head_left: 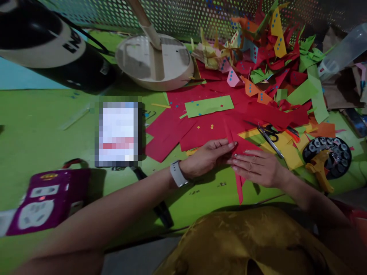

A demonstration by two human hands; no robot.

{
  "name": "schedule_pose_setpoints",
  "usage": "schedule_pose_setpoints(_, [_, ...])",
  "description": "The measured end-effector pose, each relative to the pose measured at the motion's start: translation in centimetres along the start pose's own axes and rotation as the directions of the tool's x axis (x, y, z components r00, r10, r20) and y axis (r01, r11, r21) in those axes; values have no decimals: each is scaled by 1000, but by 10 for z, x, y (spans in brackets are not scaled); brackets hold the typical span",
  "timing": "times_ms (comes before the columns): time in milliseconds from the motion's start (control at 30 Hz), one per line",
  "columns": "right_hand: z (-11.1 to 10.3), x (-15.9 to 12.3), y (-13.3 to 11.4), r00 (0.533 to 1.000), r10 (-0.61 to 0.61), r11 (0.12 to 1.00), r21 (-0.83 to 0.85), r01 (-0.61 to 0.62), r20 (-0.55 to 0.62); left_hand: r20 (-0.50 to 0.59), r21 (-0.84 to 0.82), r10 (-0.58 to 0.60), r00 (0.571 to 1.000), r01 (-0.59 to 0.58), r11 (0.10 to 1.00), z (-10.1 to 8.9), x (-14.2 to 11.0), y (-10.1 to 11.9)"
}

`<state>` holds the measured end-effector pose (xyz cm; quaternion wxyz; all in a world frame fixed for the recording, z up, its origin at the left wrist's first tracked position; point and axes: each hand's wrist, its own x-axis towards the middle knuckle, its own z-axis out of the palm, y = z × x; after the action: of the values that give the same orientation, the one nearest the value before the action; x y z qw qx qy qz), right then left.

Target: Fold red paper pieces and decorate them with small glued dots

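A folded piece of red paper point(249, 143) is held between my two hands above the near edge of the green table. My left hand point(208, 156), with a watch on the wrist, pinches its left side, thumb on top and the other fingers partly hidden. My right hand point(262, 167) lies across the paper with its fingers straight and close together, gripping it; its thumb is hidden. A narrow rolled or folded edge of the paper sticks out below the fingers. Beyond the hands, red sheets point(172, 128) lie spread, with a light green strip point(210, 106) on top.
Scissors point(269, 139) lie right of the red sheets. A black round tool with an orange handle point(322, 164) is at right. Cut paper scraps point(252, 57) are heaped behind. A round lamp base point(129, 59), a blurred-out screen point(119, 131) and a purple socket box point(54, 194) stand left.
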<state>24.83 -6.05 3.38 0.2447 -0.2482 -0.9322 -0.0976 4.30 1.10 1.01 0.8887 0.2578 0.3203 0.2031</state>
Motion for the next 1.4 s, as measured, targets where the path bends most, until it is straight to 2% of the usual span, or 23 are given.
schedule_pose_setpoints(133, [2, 1, 0, 997, 45, 993, 115, -39, -56, -26, 49, 85, 996, -84, 995, 1, 2, -4])
schedule_pose_setpoints(233, [7, 2, -2, 977, 178, 954, 262, -143, -116, -15, 110, 118, 993, -115, 987, 4, 1, -7])
schedule_pose_setpoints(333, [11, 2, -6, 938, 326, 903, 331, -272, -119, 0, 162, 127, 992, -126, 979, 6, -2, -9])
schedule_pose_setpoints(433, [13, 2, -9, 893, 446, 862, 299, -409, -64, 6, 216, 165, 986, -162, 963, 6, -4, -10])
schedule_pose_setpoints(567, [14, 3, -14, 810, 587, 796, 185, -576, -5, 54, 242, 225, 973, -232, 942, 2, -4, -14])
schedule_pose_setpoints(733, [14, 4, -14, 786, 617, 780, 170, -603, -45, 57, 163, 278, 959, -284, 945, 1, -6, -20])
schedule_pose_setpoints(900, [14, 5, -12, 762, 646, 760, 132, -636, -48, 29, 296, 282, 959, -278, 914, 10, -11, -14])
schedule_pose_setpoints(1133, [20, 5, -10, 791, 612, 787, 97, -609, 4, 40, 406, 309, 950, -298, 864, 16, -8, -11])
schedule_pose_setpoints(1233, [15, 6, -9, 783, 618, 784, 119, -609, -65, -13, 387, 313, 950, -283, 877, 13, -8, -12])
schedule_pose_setpoints(1300, [10, 7, -10, 736, 653, 757, 145, -637, -178, -69, 356, 334, 940, -289, 889, 10, -7, -14])
schedule_pose_setpoints(1333, [7, 7, -10, 690, 683, 730, 175, -661, -241, -101, 335, 352, 931, -301, 893, 9, -6, -15])
schedule_pose_setpoints(1400, [5, 5, -11, 551, 769, 636, 292, -715, -325, -158, 283, 386, 909, -332, 900, 7, -4, -15])
